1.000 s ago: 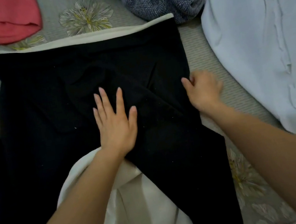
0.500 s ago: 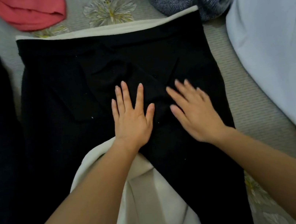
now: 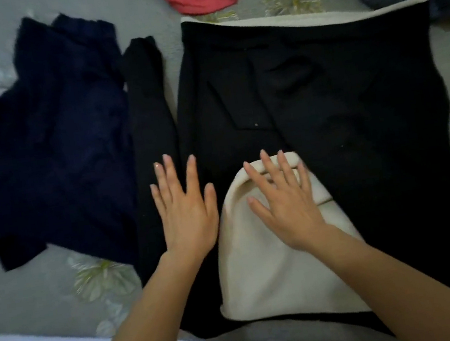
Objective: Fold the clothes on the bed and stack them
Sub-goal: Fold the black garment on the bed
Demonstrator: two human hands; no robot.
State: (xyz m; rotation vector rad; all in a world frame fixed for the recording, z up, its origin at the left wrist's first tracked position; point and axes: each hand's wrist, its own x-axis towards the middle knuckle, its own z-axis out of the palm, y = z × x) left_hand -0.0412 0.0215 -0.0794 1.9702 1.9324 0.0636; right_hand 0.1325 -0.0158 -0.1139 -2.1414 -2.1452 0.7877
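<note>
- Grey flower-printed bed (image 3: 45, 284) filling the view.
- Black, cream-lined fabric garment (image 3: 342, 123) spread flat mid-bed, beneath both hands.
- Crumpled navy garment (image 3: 52, 137) just left.
- Left hand (image 3: 185, 208) flat on black cloth; right hand (image 3: 284, 202) flat on its turned-up cream lining; fingers straight, hands apart.

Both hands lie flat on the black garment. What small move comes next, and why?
Probably fold one side over the other: the black garment lies spread flat, left hand on its black cloth, right hand on the exposed cream lining, nothing gripped.
</note>
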